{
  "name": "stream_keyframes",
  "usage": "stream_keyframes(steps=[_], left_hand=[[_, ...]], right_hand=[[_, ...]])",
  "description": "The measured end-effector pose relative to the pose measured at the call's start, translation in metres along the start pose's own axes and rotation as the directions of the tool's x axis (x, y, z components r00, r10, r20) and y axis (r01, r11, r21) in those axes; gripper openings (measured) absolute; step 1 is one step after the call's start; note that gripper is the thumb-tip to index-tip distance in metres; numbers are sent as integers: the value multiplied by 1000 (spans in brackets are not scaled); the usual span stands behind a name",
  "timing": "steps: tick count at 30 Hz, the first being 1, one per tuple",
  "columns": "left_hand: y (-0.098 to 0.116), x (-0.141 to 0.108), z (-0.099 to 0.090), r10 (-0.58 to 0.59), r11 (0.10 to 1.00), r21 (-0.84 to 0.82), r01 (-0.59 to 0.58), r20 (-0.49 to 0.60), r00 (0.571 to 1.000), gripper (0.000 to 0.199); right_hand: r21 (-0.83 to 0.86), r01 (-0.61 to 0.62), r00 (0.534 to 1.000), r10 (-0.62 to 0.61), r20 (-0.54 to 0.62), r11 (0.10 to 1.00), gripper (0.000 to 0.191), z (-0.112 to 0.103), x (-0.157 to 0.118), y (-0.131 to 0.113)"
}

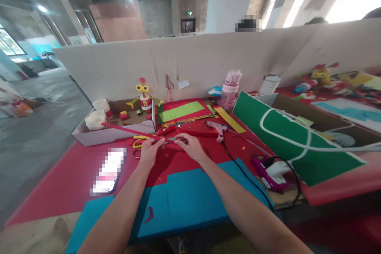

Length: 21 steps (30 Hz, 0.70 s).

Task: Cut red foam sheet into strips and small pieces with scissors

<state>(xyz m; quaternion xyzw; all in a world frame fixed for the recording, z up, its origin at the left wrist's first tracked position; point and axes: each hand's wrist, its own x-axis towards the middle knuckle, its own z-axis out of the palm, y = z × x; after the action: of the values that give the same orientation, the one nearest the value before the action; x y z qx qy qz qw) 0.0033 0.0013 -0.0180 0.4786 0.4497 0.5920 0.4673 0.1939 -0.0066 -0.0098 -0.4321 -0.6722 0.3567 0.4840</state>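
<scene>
A long narrow red paper strip (131, 130) stretches between my hands, its far end slanting up to the left over the edge of the white box. My left hand (151, 151) pinches the strip between thumb and fingers. A short way to the right, my right hand (189, 147) closes its fingertips on the strip's near end. Beside my left hand lie scissors with yellow handles (137, 142), partly covered by it. A pink glue gun (218, 129) rests on the red tabletop beyond my right hand. Blue paper (196, 192) lies under my forearms.
Paper cups (95, 120) and a yellow-eyed paper figure (145, 101) stand in the white box (119, 134). Coloured sheets (181, 112) are stacked behind my hands. A phone (109, 170) lies left. Right are a purple power strip (269, 174), a green board (285, 139) and a pink bottle (230, 89).
</scene>
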Motion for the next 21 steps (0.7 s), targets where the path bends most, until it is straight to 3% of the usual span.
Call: stream_keyframes(steps=[3,8,14,21], left_hand=[[-1,-2,3,-8,1000,25,8,16,1000,25],[-1,-3,5,-2,999,48,0,36,999,27],[-3,-9,13,-104,994,36,99,164,981,26],[-5,1,2,-39,999,-13,39,34,999,23]], right_hand=[[-3,37,999,-37,23,999,26,13,-2,-2],[50,-47,999,48,-18,998,21,21,-2,3],[70,-93,995,91,31,993,22,21,-1,4],[117,-178,980,165,114,977,26,16,0,5]])
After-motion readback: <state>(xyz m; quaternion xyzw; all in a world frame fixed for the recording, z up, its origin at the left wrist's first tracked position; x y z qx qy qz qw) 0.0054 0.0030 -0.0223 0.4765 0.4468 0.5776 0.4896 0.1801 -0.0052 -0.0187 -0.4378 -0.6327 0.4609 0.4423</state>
